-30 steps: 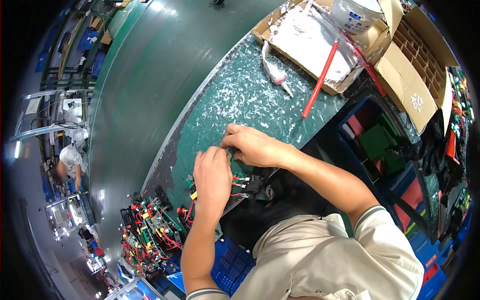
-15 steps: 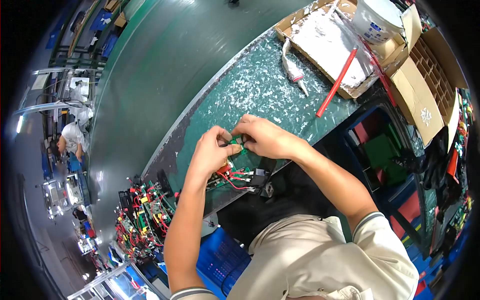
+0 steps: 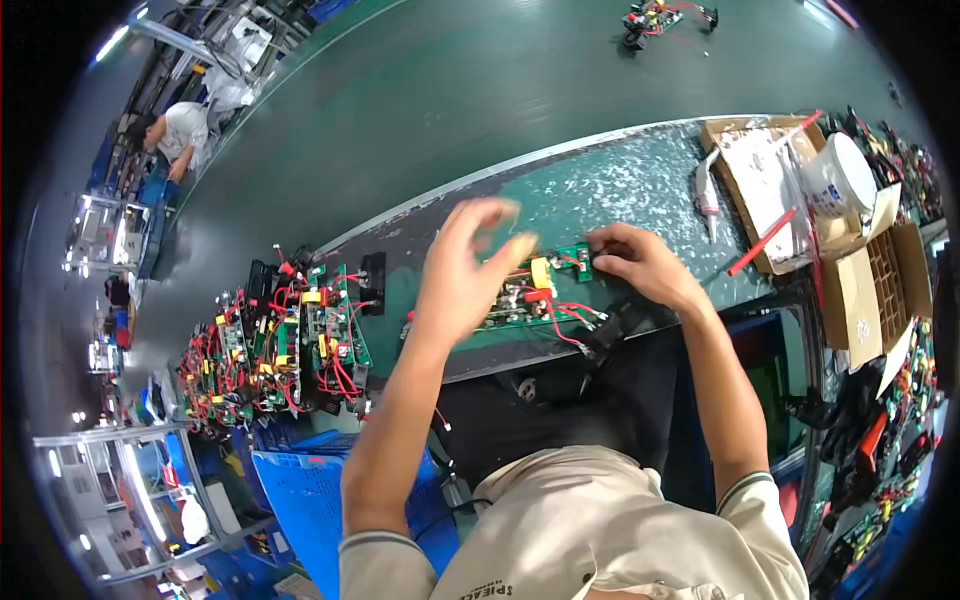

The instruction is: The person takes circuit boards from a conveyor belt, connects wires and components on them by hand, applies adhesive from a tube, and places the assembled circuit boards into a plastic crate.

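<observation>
This looks like an electronics factory floor: a wired circuit board [image 3: 538,294] lies on a scuffed green workbench [image 3: 620,170], with a heap of similar boards [image 3: 285,345] at the left. A broad green belt [image 3: 440,140] runs along the far side, and another person [image 3: 185,130] leans forward at the far left.

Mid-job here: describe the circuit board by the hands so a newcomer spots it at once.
Start at the green, white-flecked worktable. Near its close edge, by the left hand and right hand, is a green circuit board with red wires and a yellow block. It lies apart from the crowded cluster of similar boards at picture left.
</observation>
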`<state>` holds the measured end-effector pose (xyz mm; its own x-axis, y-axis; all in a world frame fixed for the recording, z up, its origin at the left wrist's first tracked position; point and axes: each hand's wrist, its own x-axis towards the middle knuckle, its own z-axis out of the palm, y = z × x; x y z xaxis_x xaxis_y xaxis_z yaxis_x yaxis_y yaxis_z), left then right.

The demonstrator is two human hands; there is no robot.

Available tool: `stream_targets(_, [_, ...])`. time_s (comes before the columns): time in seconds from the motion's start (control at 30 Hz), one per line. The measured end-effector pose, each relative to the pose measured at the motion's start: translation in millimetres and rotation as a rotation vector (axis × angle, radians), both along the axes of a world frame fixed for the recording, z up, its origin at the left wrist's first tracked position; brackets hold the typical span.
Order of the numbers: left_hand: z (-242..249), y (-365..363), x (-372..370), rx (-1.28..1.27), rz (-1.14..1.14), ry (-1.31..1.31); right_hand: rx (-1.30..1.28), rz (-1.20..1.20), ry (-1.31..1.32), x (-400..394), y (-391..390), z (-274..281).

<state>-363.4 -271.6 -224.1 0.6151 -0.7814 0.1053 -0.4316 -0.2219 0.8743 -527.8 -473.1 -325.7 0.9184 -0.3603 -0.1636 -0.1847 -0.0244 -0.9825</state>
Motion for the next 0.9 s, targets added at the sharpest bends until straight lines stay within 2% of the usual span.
stream_targets(0.07, [19,64,-34,-0.178,-0.110,0.625,-0.210,0.000,0.031,-1,-1,12])
stream_targets(0.1, [8,88,-56,-0.344,-0.227,0.840,-0.316,0.006,0.043,2,0,20])
stream_targets(0.13, [10,112,-71,-0.076,-0.372,0.838,-0.492,-0.032,0.013,5,6,30])
stream_targets(0.17, [-9,133,-85,-0.012,-0.579,0.869,-0.599,-0.044,-0.053,11,11,40])
stream_targets(0.23, [-37,159,-117,0.163,-0.835,0.848,-0.552,-0.016,-0.123,24,30,69])
stream_targets(0.33, [-46,184,-135,0.144,-0.827,0.939,-0.682,0.092,-0.152,43,62,97])
stream_targets(0.43, [-37,192,-108,-0.153,-0.684,0.593,-0.688,0.209,-0.166,60,97,102])
stream_targets(0.47, [-25,195,-95,-0.078,-0.558,0.582,-0.716,0.252,-0.164,66,110,103])
stream_targets(0.53, [-6,194,-78,-0.016,-0.143,0.398,-0.725,0.304,-0.151,69,141,93])
stream_targets(0.57, [-6,193,-66,-0.064,0.022,0.210,-0.715,0.346,-0.056,67,159,90])
stream_targets(0.6, [-14,198,-57,-0.078,0.186,0.208,-0.761,0.428,-0.134,63,175,77])
stream_targets(0.67, [-12,199,-42,-0.235,0.425,0.343,-0.600,0.423,0.078,56,213,72])
stream_targets(0.7, [-12,200,-35,-0.295,0.471,0.331,-0.561,0.417,0.157,59,227,58])
stream_targets(0.77, [-18,204,-26,-0.390,0.488,0.451,-0.482,0.334,0.107,60,250,21])
stream_targets(0.87, [-32,203,-26,-0.415,0.505,0.404,0.011,0.313,0.043,61,257,7])
stream_targets(0.9, [-36,202,-27,-0.417,0.523,0.389,-0.015,0.357,0.092,60,250,12])
